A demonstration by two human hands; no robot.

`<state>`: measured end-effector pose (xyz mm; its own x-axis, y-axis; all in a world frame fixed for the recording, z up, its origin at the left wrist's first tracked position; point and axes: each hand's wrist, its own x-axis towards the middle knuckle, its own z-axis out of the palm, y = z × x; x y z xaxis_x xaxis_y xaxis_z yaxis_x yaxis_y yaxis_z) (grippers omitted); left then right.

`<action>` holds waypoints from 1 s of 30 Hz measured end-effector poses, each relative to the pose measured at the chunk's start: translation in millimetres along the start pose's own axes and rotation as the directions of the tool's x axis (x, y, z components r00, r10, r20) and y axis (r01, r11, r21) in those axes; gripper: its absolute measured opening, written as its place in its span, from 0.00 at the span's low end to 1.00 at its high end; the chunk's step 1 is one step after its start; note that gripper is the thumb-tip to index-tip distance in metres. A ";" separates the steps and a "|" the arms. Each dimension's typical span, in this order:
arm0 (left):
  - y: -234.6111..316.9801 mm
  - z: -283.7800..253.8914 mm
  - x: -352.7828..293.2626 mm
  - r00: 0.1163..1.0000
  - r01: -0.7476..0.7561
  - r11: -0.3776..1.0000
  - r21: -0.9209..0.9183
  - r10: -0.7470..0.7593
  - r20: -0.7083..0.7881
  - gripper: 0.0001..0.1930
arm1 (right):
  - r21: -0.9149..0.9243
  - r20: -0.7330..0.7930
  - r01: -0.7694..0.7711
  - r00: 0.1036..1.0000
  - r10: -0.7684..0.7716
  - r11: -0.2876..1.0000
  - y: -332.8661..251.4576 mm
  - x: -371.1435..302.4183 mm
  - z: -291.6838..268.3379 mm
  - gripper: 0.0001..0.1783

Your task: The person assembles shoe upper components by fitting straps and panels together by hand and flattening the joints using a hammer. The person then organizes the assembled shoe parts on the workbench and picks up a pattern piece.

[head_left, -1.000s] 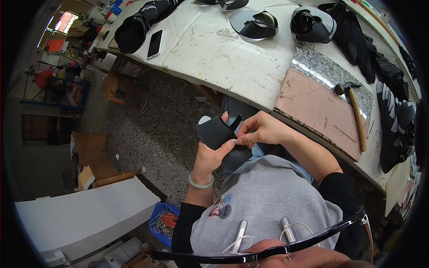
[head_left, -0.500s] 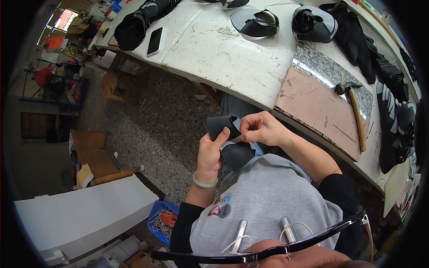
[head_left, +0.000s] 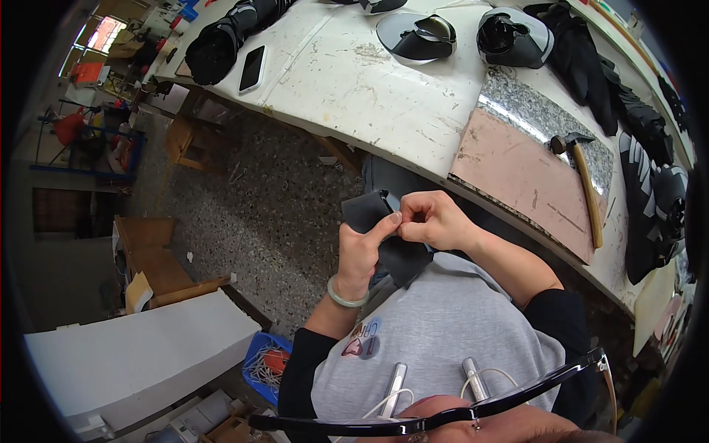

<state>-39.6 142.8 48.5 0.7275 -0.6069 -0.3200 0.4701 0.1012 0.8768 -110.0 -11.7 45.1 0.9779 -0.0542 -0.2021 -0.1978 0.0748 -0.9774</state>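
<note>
Over my lap, my left hand (head_left: pixel 363 247) is closed around a dark shoe upper (head_left: pixel 402 260), a curved black piece with a lighter grey edge. One flap of it rises above my left thumb, and another part hangs below toward my shirt. My right hand (head_left: pixel 434 220) pinches at the edge of the piece, its thumb and forefinger touching the tip of my left thumb. Whatever lies between those fingertips is too small to make out.
On the white table (head_left: pixel 354 111) are a phone (head_left: pixel 252 69), grey-and-black uppers (head_left: pixel 417 37) and a pink board (head_left: pixel 528 181) with a hammer (head_left: pixel 587 192) on it. Stacked black uppers (head_left: pixel 214 53) stand far left. A white box (head_left: pixel 140 351) and a blue basket (head_left: pixel 255 384) are at lower left.
My left thumb has moved right, up against my right fingertips. The lower part of the upper has swung a little to the right and turned.
</note>
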 end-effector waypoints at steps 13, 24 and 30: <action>1.1 -4.7 -1.3 0.991 -0.133 0.967 0.220 0.136 0.002 0.11 | 0.482 0.069 -0.087 0.996 0.061 0.872 13.4 13.2 -18.8 0.05; 5.2 2.0 -4.0 0.941 -0.260 0.914 0.312 0.312 -0.131 0.08 | 0.322 0.018 -0.101 0.995 0.101 0.941 6.3 2.7 -19.2 0.11; -2.5 2.4 -3.4 0.923 -0.284 0.882 0.377 0.357 -0.141 0.07 | 0.171 -0.122 -0.017 0.992 0.038 0.985 17.3 -0.8 -8.0 0.14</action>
<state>-44.4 142.8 48.3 0.9101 -0.4130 -0.0328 0.0199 -0.0355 0.9992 -114.8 -18.4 27.8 0.9540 -0.1727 -0.2452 -0.1996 0.2445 -0.9489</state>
